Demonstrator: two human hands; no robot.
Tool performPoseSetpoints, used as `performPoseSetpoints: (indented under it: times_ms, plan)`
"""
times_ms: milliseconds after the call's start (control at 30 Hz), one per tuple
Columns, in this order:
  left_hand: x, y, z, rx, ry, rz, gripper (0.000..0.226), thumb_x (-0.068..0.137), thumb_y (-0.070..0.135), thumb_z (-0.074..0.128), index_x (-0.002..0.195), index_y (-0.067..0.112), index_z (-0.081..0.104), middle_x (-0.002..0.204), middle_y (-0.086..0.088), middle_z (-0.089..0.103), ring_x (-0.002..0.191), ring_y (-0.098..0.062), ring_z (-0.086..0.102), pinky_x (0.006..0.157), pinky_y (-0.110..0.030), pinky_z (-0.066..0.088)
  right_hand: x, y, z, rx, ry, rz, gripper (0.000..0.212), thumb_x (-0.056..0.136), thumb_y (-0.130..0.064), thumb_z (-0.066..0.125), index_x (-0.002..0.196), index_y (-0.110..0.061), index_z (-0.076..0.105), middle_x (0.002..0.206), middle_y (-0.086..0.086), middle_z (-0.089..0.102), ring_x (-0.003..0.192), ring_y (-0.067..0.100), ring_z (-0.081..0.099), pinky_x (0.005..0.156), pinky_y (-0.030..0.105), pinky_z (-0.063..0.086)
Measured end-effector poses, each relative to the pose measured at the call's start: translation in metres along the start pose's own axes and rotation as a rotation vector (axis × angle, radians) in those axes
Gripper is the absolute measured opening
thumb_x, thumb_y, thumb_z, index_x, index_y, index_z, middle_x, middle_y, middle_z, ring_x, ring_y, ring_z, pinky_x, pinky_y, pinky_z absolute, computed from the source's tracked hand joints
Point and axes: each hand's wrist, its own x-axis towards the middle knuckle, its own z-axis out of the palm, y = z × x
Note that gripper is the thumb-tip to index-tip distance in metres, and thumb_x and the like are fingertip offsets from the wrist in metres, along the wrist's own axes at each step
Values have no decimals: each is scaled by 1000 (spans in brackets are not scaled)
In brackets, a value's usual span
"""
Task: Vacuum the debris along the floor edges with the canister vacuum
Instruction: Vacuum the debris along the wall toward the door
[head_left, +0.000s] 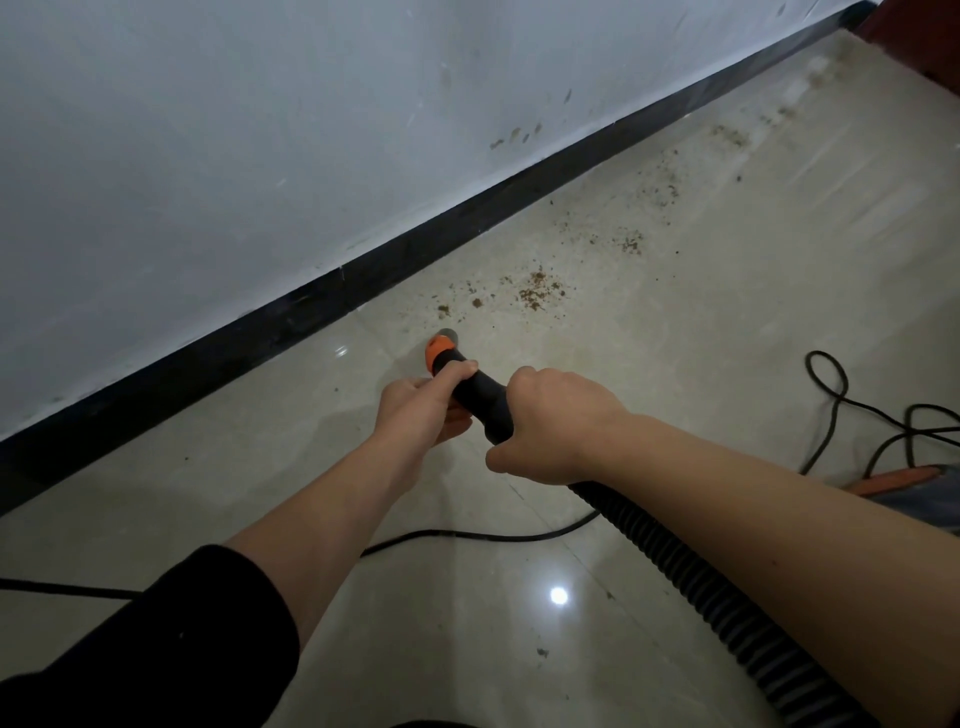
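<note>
Both my hands grip the black vacuum nozzle (477, 391), which ends in an orange collar (439, 353) pointing down at the pale tiled floor. My left hand (421, 410) holds it near the collar; my right hand (550, 426) holds it further back, where the ribbed black hose (691, 577) begins. The nozzle mouth sits just short of brown crumbs of debris (535, 293). More debris (665, 187) trails along the floor beside the black skirting board (363, 270) towards the far right.
A white scuffed wall (260, 130) rises above the skirting. A black power cord (467, 535) crosses the floor under my arms and loops at the right (831, 384). An orange and grey object (904, 480) lies at the right edge. Dark red furniture (930, 41) stands top right.
</note>
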Motion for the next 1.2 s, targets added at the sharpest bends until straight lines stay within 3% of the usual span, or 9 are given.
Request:
performPoseSetpoints:
  times_ms: [100, 267, 633, 800, 933, 1200]
  plan:
    - [1, 1, -7, -3, 19, 14, 31, 82, 33, 75, 93, 6, 64, 90, -12, 72, 81, -20, 71, 68, -26, 56, 4, -3, 1, 28, -18, -10, 34, 84, -37, 65, 92, -14, 41, 76, -1, 47, 60, 12, 48, 48, 24, 36]
    - [2, 2, -15, -11, 66, 52, 24, 84, 31, 72, 86, 10, 63, 86, -9, 70, 80, -18, 68, 64, -23, 52, 13, -10, 3, 63, -25, -31, 39, 82, -37, 66, 97, -13, 39, 77, -1, 47, 61, 13, 49, 48, 25, 36]
    - [16, 5, -21, -28, 135, 109, 22, 84, 31, 73, 91, 10, 67, 87, -8, 71, 85, -20, 69, 70, -26, 55, 30, -16, 3, 105, -10, -49, 40, 82, -37, 67, 99, -12, 39, 77, -1, 47, 61, 12, 48, 49, 25, 37]
    - [21, 11, -24, -32, 159, 121, 18, 85, 29, 72, 83, 13, 64, 87, -8, 70, 87, -22, 69, 75, -27, 56, 37, -20, 3, 116, 2, -41, 41, 82, -38, 66, 100, -13, 39, 78, -1, 47, 62, 12, 49, 51, 26, 39]
    - [27, 14, -23, -32, 144, 117, 20, 84, 31, 73, 83, 13, 64, 86, -8, 69, 87, -23, 70, 85, -33, 57, 41, -21, -1, 101, 16, -30, 39, 83, -38, 66, 98, -14, 39, 77, -1, 46, 61, 12, 48, 51, 26, 39]
    - [31, 12, -15, -31, 82, 97, 25, 82, 34, 75, 92, 13, 67, 93, -9, 71, 89, -22, 70, 87, -34, 57, 35, -15, -4, 73, 26, -15, 36, 85, -39, 64, 94, -15, 38, 77, -1, 44, 62, 14, 48, 57, 27, 43]
